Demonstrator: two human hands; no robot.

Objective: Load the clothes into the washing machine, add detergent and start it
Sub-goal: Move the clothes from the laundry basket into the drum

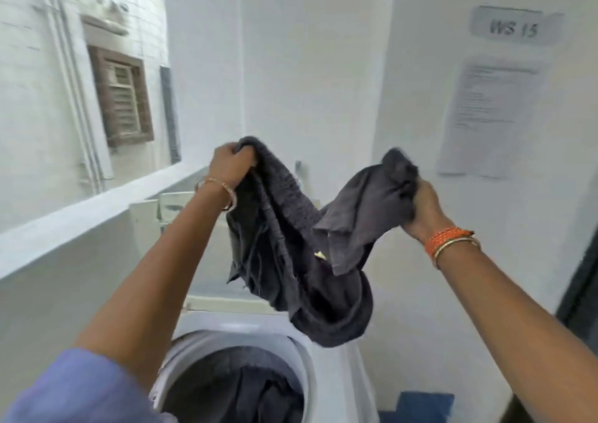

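A dark grey garment hangs stretched between both hands, sagging in the middle above the washer. My left hand grips its upper left end. My right hand grips the other end at about the same height. Below stands a white top-loading washing machine with its lid raised at the back. Inside the drum lie dark clothes. No detergent is in sight.
A white ledge runs along the left beside the machine, with a louvred window beyond it. Paper notices are taped to the white wall on the right. A blue object sits on the floor right of the washer.
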